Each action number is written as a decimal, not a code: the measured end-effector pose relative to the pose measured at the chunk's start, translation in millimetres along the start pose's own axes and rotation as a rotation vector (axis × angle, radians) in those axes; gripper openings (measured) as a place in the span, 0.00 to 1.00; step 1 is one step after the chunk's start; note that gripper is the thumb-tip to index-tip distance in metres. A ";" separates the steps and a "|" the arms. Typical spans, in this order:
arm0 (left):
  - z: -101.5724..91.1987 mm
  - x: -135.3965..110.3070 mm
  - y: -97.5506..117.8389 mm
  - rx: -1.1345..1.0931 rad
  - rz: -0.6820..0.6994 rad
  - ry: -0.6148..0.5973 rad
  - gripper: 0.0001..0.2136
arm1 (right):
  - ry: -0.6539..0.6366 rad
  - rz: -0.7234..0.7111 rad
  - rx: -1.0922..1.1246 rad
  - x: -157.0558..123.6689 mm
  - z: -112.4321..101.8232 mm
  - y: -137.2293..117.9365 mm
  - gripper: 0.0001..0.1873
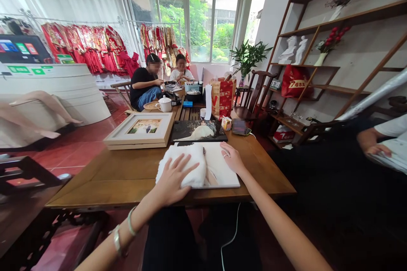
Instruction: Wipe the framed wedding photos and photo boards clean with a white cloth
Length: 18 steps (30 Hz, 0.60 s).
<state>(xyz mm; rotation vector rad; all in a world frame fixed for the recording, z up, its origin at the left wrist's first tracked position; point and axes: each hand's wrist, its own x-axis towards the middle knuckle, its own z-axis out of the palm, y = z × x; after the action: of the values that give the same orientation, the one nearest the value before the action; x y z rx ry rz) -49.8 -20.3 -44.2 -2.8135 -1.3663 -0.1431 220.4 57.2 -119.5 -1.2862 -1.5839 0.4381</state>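
Note:
A folded white towel (190, 159) lies over the left part of a pale photo panel (219, 180) at the table's near edge. My left hand (174, 175) rests flat on the towel with its fingers spread. At the panel's right side, my right hand (232, 157) touches its surface, fingers laid out and the thumb hidden. Just behind is a dark picture panel (202, 131) showing a white gown. To the left lies a light wooden framed photo (140, 129), stacked on another frame.
The wooden table (111, 175) also holds a lidded white cup (164, 103), a red-and-tan paper bag (222, 97), a small box (226, 123) and a phone-like device (241, 127). Two people sit at the far end. Another person's hand (378, 150) shows at right. A white cable (233, 237) hangs below.

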 end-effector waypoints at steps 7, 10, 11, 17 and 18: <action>8.7 74.1 -30.9 0.050 -0.028 0.051 0.29 | 0.005 0.006 -0.016 -0.1 -0.8 1.2 0.18; 11.1 92.1 -40.4 0.057 -0.031 0.072 0.27 | 0.005 0.009 -0.002 0.2 -1.0 2.7 0.18; 11.8 95.3 -42.1 0.059 -0.036 0.079 0.27 | 0.005 0.010 0.003 0.3 -1.0 3.2 0.18; 13.7 83.6 -33.7 0.069 -0.070 0.096 0.27 | 0.008 0.001 0.017 0.6 -0.5 3.3 0.17; 13.3 76.6 -29.5 0.066 -0.067 0.095 0.28 | 0.008 -0.004 0.017 0.4 -0.4 2.5 0.18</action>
<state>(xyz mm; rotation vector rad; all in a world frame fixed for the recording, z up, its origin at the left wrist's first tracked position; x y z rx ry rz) -24.8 58.6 -51.7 -2.6721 -1.4185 -0.2255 222.1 58.3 -121.0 -1.2704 -1.5726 0.4431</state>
